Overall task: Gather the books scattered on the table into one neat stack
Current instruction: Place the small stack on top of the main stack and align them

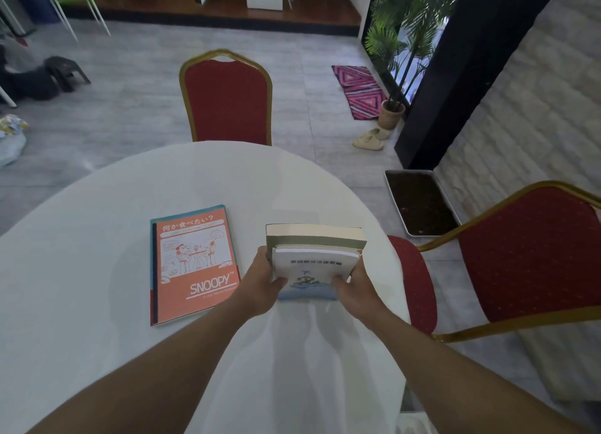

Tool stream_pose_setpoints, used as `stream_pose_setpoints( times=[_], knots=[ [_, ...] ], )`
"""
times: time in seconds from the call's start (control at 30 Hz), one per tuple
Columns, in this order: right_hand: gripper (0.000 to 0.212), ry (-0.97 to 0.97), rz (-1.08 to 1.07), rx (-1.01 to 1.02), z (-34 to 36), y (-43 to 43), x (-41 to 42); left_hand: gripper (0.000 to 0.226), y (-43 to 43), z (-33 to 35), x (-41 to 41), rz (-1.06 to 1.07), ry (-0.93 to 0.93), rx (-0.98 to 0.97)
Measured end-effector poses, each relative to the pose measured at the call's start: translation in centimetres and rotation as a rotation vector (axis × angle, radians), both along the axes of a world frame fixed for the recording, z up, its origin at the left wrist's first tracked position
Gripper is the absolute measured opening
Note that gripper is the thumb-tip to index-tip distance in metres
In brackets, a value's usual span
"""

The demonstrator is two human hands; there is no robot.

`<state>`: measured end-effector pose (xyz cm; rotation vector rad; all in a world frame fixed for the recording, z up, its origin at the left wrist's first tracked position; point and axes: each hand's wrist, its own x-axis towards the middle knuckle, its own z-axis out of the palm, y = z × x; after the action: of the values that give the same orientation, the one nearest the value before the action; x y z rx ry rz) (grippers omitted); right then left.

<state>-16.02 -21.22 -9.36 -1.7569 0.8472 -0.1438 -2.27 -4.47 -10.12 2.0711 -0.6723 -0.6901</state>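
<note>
A small white booklet [312,266] with a blue picture lies on top of a thicker olive-covered book [315,236]; the pair is tilted up above the white round table [97,319]. My left hand [260,287] grips the pair's left side and my right hand [354,290] grips its right side, thumbs on the booklet's cover. An orange Snoopy notebook [195,264] lies flat to the left, on top of a blue-edged book [153,238] of which only the edge shows.
One red chair with a gold frame [227,101] stands at the table's far side, another [520,254] at the right. On the floor at right are a tray of soil [419,202], a potted plant [392,114], sandals and a pink mat.
</note>
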Motion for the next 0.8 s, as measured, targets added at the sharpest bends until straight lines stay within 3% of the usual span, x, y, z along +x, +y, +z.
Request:
stream_pose_setpoints(
  times=[0.1,0.27,0.37,0.53,0.8],
  knots=[
    [0.05,0.032,0.029,0.016,0.4,-0.3,0.4,0.052,-0.2,1.2,0.3,0.04,0.05,0.025],
    [0.037,0.084,0.023,0.084,1.8,0.8,2.4,0.048,1.2,2.5,1.5,0.205,0.317,-0.001],
    [0.032,0.078,0.024,0.089,1.7,2.6,4.4,0.046,2.9,2.5,2.7,0.294,0.371,-0.017],
    [0.031,0.115,0.113,0.048,1.2,6.6,8.8,0.04,6.6,2.4,4.6,0.343,0.303,0.065],
    [0.029,0.162,0.207,0.059,1.0,12.4,16.4,0.05,12.1,1.1,9.5,0.52,0.174,0.24]
  ],
)
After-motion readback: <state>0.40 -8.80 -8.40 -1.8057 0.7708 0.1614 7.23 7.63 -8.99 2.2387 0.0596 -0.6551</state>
